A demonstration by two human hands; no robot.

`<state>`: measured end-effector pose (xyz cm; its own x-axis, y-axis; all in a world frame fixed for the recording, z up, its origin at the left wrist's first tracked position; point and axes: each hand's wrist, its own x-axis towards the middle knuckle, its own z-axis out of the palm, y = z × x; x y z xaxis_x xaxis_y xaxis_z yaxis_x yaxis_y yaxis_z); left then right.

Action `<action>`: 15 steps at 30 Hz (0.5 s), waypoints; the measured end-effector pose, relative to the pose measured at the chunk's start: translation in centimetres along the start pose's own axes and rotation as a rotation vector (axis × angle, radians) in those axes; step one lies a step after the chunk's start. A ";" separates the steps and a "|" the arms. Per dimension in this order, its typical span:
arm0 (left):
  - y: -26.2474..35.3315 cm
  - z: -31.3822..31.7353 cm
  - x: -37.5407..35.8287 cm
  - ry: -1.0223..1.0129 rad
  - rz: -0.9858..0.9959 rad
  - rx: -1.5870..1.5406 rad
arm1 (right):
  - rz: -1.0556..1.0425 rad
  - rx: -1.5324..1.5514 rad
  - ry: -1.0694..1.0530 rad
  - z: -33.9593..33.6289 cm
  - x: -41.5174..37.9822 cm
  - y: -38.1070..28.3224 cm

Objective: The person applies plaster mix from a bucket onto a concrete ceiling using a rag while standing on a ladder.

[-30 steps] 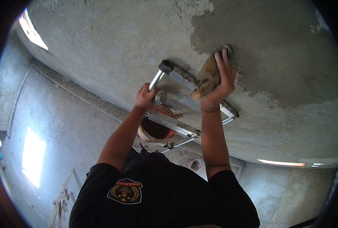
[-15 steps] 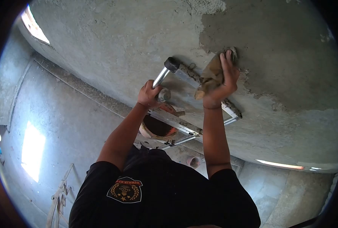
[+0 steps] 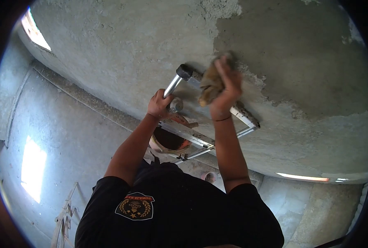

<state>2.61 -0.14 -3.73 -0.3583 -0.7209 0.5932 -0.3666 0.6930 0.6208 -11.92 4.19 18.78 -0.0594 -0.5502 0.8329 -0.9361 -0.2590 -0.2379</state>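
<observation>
My left hand [image 3: 158, 105] is wrapped round the silver metal rail [image 3: 173, 85] at the top of a ladder, just below its black end cap [image 3: 185, 71]. My right hand [image 3: 227, 89], smeared by motion, grips a crumpled brown piece of cloth or paper [image 3: 211, 84] against the grey plastered wall [image 3: 151, 45]. The hand is near the lower left edge of a darker, damp-looking plaster patch [image 3: 291, 58]. Behind the right wrist runs the ladder's mortar-stained far side [image 3: 246, 117]. Below my left hand, an orange bucket [image 3: 157, 144] with dark insides sits by the ladder.
Another small bucket [image 3: 209, 177] stands on the floor far below. A wooden stand or ladder [image 3: 64, 215] is at lower left. Bright openings show in the wall at upper left [image 3: 35, 31] and lower right [image 3: 302, 177]. A ledge [image 3: 80, 95] runs along the wall's foot.
My right hand has moved left and slightly down along the wall with the crumpled brown piece. My left hand keeps its hold on the ladder rail; the view has shifted slightly.
</observation>
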 end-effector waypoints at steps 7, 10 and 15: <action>-0.3 0.3 0.1 0.009 0.007 -0.008 | 0.036 0.122 -0.007 -0.4 -0.1 -2.4; -0.2 -0.1 -0.1 -0.031 0.008 0.002 | -0.040 0.032 0.125 -3.3 4.7 -2.7; -0.4 0.3 0.0 0.033 0.025 -0.034 | -0.224 -0.150 0.098 -1.2 6.2 -1.6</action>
<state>2.49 -0.39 -4.14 -0.3386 -0.7034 0.6249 -0.3285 0.7107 0.6220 -11.24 2.17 24.91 0.1278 -0.4112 0.9025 -0.9702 -0.2405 0.0279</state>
